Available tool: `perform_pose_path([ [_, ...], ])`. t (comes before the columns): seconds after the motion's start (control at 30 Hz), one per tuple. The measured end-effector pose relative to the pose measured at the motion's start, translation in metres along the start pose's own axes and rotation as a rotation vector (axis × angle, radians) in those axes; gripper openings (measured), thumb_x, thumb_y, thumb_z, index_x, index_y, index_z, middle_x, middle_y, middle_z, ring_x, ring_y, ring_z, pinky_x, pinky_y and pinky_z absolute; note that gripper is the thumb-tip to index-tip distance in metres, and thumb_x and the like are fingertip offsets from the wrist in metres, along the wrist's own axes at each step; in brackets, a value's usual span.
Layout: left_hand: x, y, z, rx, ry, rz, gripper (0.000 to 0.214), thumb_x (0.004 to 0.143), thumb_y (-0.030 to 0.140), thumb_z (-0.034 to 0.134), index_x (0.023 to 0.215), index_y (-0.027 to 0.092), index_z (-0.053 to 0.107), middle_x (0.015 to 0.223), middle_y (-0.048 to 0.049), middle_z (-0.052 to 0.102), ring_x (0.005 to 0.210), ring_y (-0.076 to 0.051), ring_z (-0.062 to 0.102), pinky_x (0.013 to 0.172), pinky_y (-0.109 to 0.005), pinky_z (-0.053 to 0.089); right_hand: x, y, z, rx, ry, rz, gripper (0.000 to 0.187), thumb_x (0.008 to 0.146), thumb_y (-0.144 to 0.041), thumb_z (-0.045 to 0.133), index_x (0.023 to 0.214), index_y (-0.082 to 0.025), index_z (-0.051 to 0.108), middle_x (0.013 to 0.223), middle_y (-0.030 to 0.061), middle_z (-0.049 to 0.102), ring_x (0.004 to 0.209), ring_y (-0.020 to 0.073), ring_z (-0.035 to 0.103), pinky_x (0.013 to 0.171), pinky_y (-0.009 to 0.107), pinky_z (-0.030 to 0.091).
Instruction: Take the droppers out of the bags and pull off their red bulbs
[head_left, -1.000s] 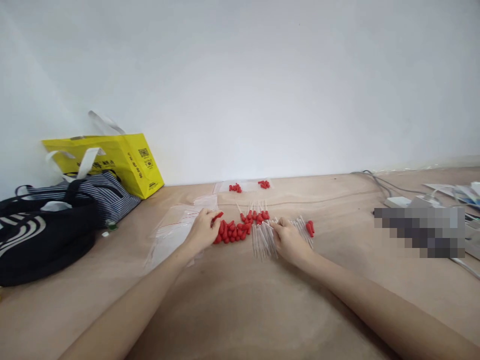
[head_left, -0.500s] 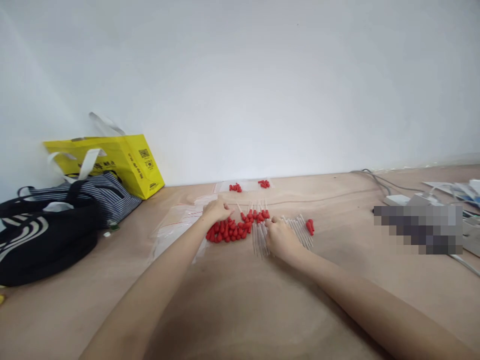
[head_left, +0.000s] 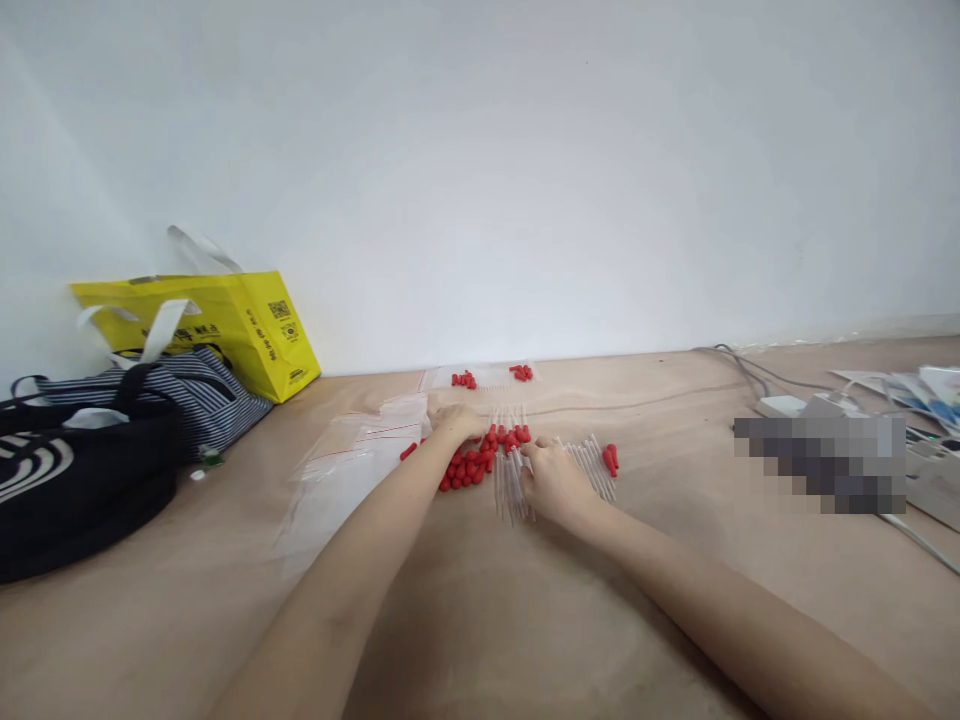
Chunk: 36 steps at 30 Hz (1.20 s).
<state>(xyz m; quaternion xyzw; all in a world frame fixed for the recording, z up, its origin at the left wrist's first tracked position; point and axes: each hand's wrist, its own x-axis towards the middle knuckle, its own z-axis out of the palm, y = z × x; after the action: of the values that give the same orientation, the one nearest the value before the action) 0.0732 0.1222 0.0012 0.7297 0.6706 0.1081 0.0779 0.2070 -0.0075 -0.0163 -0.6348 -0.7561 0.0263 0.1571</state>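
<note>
Glass dropper tubes (head_left: 508, 488) lie side by side on the wooden table, with another row of tubes (head_left: 596, 466) to the right. My right hand (head_left: 553, 478) rests between these rows with its fingers curled in and pressed together; what they grip is hidden. Red rubber bulbs (head_left: 466, 472) lie in a pile to the left. My left hand (head_left: 459, 424) is over the back of that pile, its fingers smeared and mostly turned from view. Beyond the tubes, red bulbs sit on the ends of several droppers (head_left: 510, 436), between my two hands.
Clear zip bags (head_left: 337, 470) lie flat at the left. Bagged red bulbs (head_left: 464, 380) are near the wall. A yellow bag (head_left: 262, 340), a striped bag (head_left: 202, 395) and a black bag (head_left: 82, 490) stand far left. Two loose bulbs (head_left: 610, 460) and a power strip (head_left: 930, 470) are at the right.
My left hand has moved right across the back of the bulb pile, towards the capped droppers. My right hand stays by the tubes. The view has turned slightly right.
</note>
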Motion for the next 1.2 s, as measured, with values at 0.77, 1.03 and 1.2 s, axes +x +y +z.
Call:
perform_pose_path([
  [0.77, -0.149, -0.026, 0.021, -0.718, -0.187, 0.287, 0.034, 0.079, 0.030, 0.037, 0.051, 0.018, 0.052, 0.083, -0.0034, 0.062, 0.098, -0.018, 0.053, 0.080, -0.029, 0.044, -0.034, 0.022, 0.009, 0.114, 0.158, -0.312, 0.075, 0.064, -0.059, 0.055, 0.125, -0.020, 0.035, 0.101, 0.0089, 0.053, 0.089, 0.0211, 0.053, 0.062, 0.028, 0.040],
  [1.03, -0.150, -0.027, 0.017, -0.650, -0.139, 0.336, 0.029, 0.083, 0.030, 0.032, 0.060, 0.019, 0.047, 0.063, -0.0008, 0.056, 0.084, -0.016, 0.057, 0.076, -0.027, 0.044, -0.031, 0.034, 0.013, 0.109, 0.225, -0.308, 0.065, 0.068, -0.059, 0.051, 0.119, -0.021, 0.042, 0.095, 0.0081, 0.055, 0.083, 0.0195, 0.054, 0.061, 0.027, 0.041],
  [1.2, -0.148, -0.046, 0.014, -0.466, 0.007, 0.401, 0.016, 0.084, 0.032, 0.033, 0.075, 0.020, 0.041, 0.063, 0.0020, 0.053, 0.058, -0.013, 0.054, 0.057, -0.025, 0.043, -0.028, 0.030, 0.017, 0.158, 0.481, -0.403, 0.051, 0.077, -0.045, 0.049, 0.118, -0.017, 0.043, 0.104, 0.0105, 0.053, 0.098, 0.0203, 0.048, 0.082, 0.034, 0.040],
])
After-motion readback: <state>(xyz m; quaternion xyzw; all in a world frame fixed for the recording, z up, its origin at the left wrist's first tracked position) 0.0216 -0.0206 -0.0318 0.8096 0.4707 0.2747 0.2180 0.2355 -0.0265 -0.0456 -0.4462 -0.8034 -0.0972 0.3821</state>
